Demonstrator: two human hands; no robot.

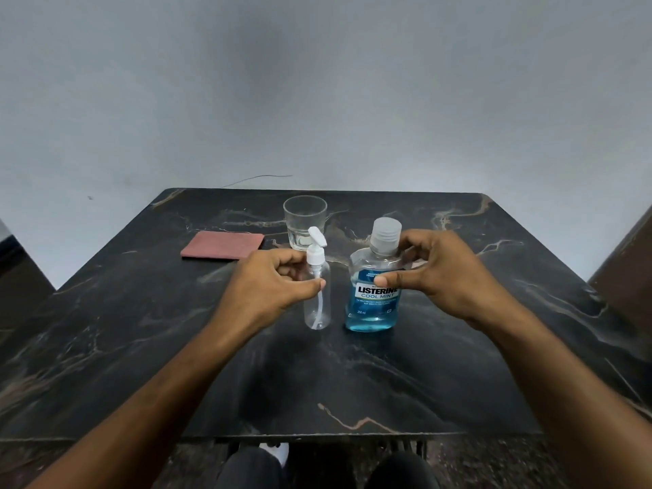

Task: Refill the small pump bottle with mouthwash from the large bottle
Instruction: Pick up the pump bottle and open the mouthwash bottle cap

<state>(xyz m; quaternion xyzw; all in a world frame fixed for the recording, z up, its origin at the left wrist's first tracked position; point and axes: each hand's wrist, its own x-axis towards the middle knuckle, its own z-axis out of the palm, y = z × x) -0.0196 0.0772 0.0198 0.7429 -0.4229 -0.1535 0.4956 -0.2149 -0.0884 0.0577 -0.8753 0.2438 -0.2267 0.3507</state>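
Around the large mouthwash bottle [373, 287], the small pump bottle [317, 294] stands close on its left, leaving a narrow gap. A glass [304, 222] and a red cloth [223, 245] lie behind-left. The dark table [352, 382] lies bare in front and right.

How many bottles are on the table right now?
2. The small clear plastic pump bottle stands at centre by the left hand; the large blue mouthwash bottle stands beside it, at the right hand.

Both forearms bare, no sleeves, no rings or watch visible. Dark trousers [328, 469] over the knees at bottom edge. White shoe toe [278, 450] just beneath the table.
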